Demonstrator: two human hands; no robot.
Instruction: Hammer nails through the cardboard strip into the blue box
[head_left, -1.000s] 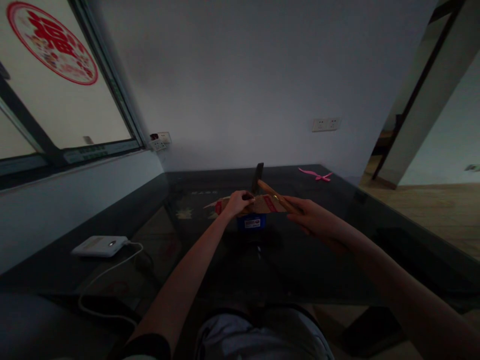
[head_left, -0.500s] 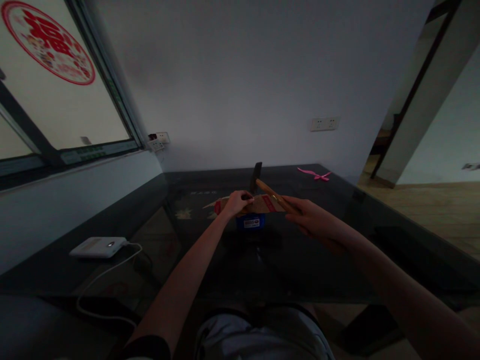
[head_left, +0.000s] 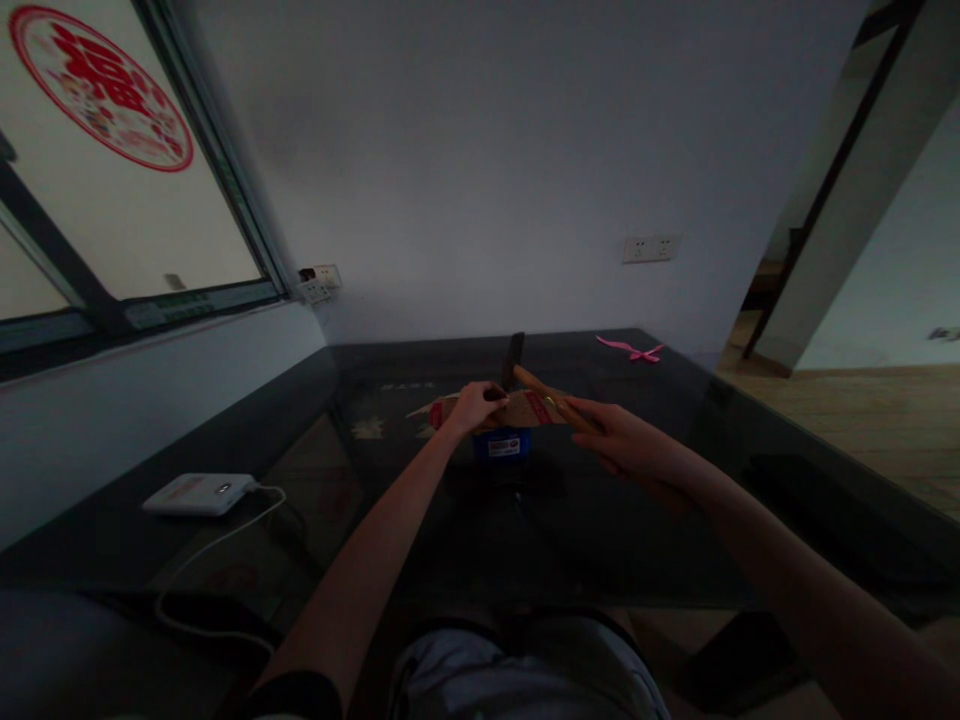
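Observation:
My right hand (head_left: pixel 626 440) is wrapped round the wooden handle of a hammer (head_left: pixel 551 395). Its dark head is close above a piece of brown cardboard (head_left: pixel 532 408) with red print. That cardboard lies across the top of a blue box (head_left: pixel 503 445) with a white label. On the cardboard's left part rests my left hand (head_left: pixel 477 405), its thumb and fingertips pinched together near the hammer head. Whatever sits in that pinch is too small to make out.
A white power bank (head_left: pixel 199 494) with a white cable lies on the dark table (head_left: pixel 600 540) at left. Pink scissors-like strips (head_left: pixel 634 350) lie at the far right of the table. A wall socket (head_left: pixel 651 249) is behind.
The hammer head has dropped slightly toward the cardboard. My left hand, the cardboard and the blue box have kept their places.

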